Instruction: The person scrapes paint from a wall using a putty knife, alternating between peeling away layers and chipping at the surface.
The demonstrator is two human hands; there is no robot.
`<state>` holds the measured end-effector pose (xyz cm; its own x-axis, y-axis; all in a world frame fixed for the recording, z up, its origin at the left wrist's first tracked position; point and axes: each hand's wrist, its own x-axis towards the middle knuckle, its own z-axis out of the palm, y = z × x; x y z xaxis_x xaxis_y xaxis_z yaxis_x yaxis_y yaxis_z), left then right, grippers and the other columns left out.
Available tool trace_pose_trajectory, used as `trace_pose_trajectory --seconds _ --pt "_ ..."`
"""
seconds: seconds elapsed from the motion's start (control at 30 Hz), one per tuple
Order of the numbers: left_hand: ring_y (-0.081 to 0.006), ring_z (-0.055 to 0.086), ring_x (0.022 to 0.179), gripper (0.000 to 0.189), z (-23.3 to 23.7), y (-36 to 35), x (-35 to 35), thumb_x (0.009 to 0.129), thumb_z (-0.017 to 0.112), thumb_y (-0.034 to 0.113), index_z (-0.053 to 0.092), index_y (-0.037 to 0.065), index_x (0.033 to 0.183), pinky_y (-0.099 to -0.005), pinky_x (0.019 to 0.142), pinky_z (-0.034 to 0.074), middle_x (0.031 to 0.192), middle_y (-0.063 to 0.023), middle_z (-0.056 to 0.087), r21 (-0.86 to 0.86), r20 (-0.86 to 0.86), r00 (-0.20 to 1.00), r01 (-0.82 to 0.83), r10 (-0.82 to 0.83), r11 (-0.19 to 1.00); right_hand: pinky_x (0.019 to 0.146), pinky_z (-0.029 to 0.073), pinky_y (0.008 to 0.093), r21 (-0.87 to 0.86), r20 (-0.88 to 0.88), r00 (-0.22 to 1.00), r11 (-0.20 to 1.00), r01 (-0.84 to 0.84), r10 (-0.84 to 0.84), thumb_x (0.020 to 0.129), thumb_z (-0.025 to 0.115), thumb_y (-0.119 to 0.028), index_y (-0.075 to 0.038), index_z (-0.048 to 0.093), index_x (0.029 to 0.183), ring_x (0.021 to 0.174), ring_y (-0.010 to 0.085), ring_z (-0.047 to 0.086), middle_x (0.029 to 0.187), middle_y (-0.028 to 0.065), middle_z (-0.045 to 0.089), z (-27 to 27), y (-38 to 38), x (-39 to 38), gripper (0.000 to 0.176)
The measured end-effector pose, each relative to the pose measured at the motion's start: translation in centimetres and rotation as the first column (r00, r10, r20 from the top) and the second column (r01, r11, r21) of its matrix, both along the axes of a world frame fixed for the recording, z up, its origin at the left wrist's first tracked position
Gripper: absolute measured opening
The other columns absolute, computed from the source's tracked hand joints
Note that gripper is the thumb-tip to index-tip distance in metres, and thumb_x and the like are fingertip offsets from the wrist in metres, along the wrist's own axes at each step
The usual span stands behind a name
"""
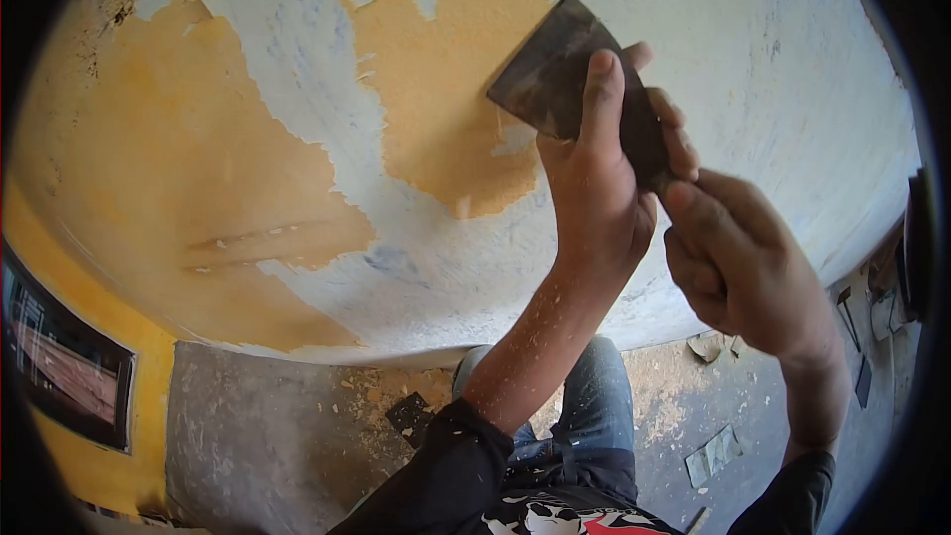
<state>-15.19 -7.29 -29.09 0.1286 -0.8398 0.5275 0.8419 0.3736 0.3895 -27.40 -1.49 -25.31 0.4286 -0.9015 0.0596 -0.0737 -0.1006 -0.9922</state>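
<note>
A wide dark metal scraper (555,74) lies with its blade edge against the wall (693,40), at the border of a bare orange patch (446,89). My left hand (594,173) presses on the blade, index finger stretched up along it. My right hand (738,263) wraps the scraper's handle just below and to the right. The wall carries white-grey paint, stripped in large patches down to orange plaster (188,188).
Paint flakes and dust litter the grey floor (267,436) below the wall. Loose scraps lie at the lower right (715,451). A dark framed opening (64,362) sits in the yellow wall at the left. My jeans-clad legs (594,406) stand close to the wall.
</note>
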Motion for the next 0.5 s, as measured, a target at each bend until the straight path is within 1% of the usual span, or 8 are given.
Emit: trace_pose_trajectory --seconds 0.13,0.17,0.23,0.3,0.33,0.37,0.43,0.5 --pt "-0.0147 0.058 0.053 0.036 3.2 -0.1 1.7 0.098 0.055 0.033 0.050 0.002 0.115 -0.0252 0.047 0.049 0.072 -0.0069 0.059 -0.035 -0.072 0.996 -0.056 0.054 0.998 0.035 0.024 0.0186 0.030 -0.031 0.999 0.999 0.025 -0.024 0.103 0.043 -0.023 0.000 0.052 0.105 0.042 0.0012 0.030 0.057 -0.0061 0.035 0.4 0.9 0.0 0.026" --pt "-0.0147 0.058 0.053 0.036 2.8 0.2 1.6 0.098 0.055 0.033 0.050 0.002 0.115 -0.0252 0.047 0.049 0.072 -0.0069 0.059 -0.052 -0.071 0.996 -0.059 0.055 0.997 0.034 0.023 0.0188 0.016 -0.038 0.999 0.999 0.030 -0.030 0.103 0.042 -0.023 0.000 0.052 0.103 0.042 0.0012 0.030 0.056 -0.0061 0.035 0.9 1.0 0.2 0.025" --pt "-0.0138 0.058 0.058 0.036 1.3 1.0 0.8 0.097 0.056 0.033 0.049 0.002 0.115 -0.0240 0.050 0.049 0.074 -0.0063 0.058 0.018 -0.004 0.998 0.056 -0.056 0.998 0.033 0.023 0.0192 0.002 -0.058 0.998 0.999 0.037 -0.037 0.103 0.041 -0.023 -0.001 0.052 0.099 0.040 0.0013 0.029 0.055 -0.0059 0.035 1.4 1.2 1.0 0.025" --pt "-0.0140 0.059 0.058 0.036 1.1 0.6 1.0 0.097 0.056 0.032 0.050 0.001 0.114 -0.0245 0.050 0.049 0.074 -0.0068 0.059 -0.009 0.026 1.000 0.016 -0.016 1.000 0.032 0.023 0.0188 -0.020 -0.059 0.994 0.996 0.087 -0.088 0.103 0.041 -0.024 -0.001 0.053 0.098 0.039 0.0013 0.029 0.054 -0.0063 0.034 1.0 0.8 1.3 0.026" --pt "-0.0157 0.058 0.052 0.038 2.2 0.3 1.2 0.098 0.055 0.033 0.051 -0.001 0.112 -0.0265 0.047 0.048 0.070 -0.0077 0.059 -0.001 -0.032 0.999 0.001 -0.001 1.000 0.032 0.023 0.0186 -0.030 -0.058 0.997 0.998 0.048 -0.050 0.103 0.041 -0.024 0.000 0.053 0.101 0.039 0.0012 0.029 0.054 -0.0063 0.034 2.0 0.8 1.8 0.027" --pt "-0.0173 0.058 0.047 0.040 2.9 0.3 1.2 0.098 0.055 0.034 0.052 -0.003 0.110 -0.0285 0.043 0.048 0.066 -0.0085 0.060 0.011 -0.089 0.996 -0.014 0.015 1.000 0.031 0.023 0.0184 -0.095 -0.090 0.995 0.995 0.030 -0.038 0.103 0.041 -0.024 0.000 0.053 0.103 0.039 0.0010 0.030 0.054 -0.0063 0.035 1.9 0.9 1.7 0.027" --pt "-0.0175 0.059 0.048 0.038 2.5 0.9 0.8 0.098 0.055 0.034 0.053 -0.003 0.109 -0.0289 0.044 0.049 0.066 -0.0087 0.060 0.030 -0.106 0.994 -0.008 0.011 1.000 0.031 0.024 0.0180 -0.225 -0.151 0.988 0.974 -0.005 -0.030 0.103 0.040 -0.024 0.001 0.053 0.107 0.039 0.0006 0.030 0.054 -0.0061 0.035 1.7 1.1 1.4 0.028" --pt "-0.0144 0.059 0.058 0.034 1.1 0.7 0.3 0.099 0.053 0.031 0.050 0.000 0.113 -0.0251 0.050 0.050 0.074 -0.0079 0.060 0.002 0.020 1.000 0.014 -0.014 1.000 0.031 0.024 0.0173 0.043 -0.001 0.986 0.985 0.165 -0.165 0.103 0.042 -0.025 -0.002 0.051 0.104 0.039 0.0003 0.030 0.055 -0.0060 0.036 1.0 1.5 1.0 0.025"
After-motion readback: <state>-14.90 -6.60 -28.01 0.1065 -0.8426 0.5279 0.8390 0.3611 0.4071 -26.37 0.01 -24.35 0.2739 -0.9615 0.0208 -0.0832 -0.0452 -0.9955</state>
